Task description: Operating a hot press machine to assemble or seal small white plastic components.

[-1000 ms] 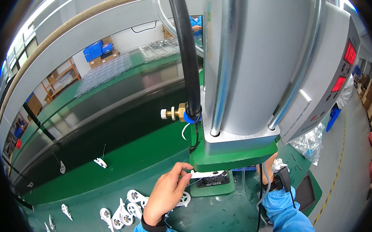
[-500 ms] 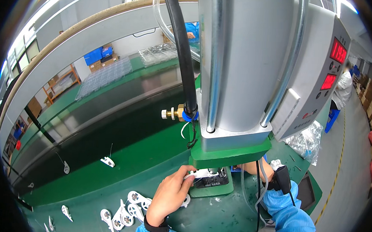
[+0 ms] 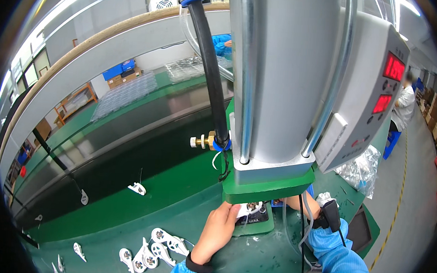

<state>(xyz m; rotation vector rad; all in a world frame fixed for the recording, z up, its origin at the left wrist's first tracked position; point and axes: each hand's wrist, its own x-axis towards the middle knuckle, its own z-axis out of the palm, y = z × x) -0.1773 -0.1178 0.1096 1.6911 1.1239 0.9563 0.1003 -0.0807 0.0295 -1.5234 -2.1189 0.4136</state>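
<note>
My left hand (image 3: 217, 231) pinches the narrow end of a white plastic housing (image 3: 249, 209) beneath the press head (image 3: 270, 185). The housing has a rounded end with a metal piece in it. It lies over the black fixture (image 3: 260, 218) on the press's green base (image 3: 265, 228); whether it is fully seated I cannot tell. My right hand (image 3: 307, 205) is at the right side of the press, behind thin hoses and a black cable. Its fingers are hidden, near a small blue box (image 3: 277, 203).
Several similar white housings (image 3: 150, 258) lie left of my left hand. Others, one with a thin wire (image 3: 137, 188), lie on the green belt (image 3: 106, 200). A control box (image 3: 364, 104) with red displays flanks the press. A clear plastic bag (image 3: 363, 169) sits at right; a person (image 3: 404, 105) is beyond.
My left hand has moved slightly right with the white housing, which now sits farther over the black fixture with its rounded end showing. The right hand stays at the press's right side.
</note>
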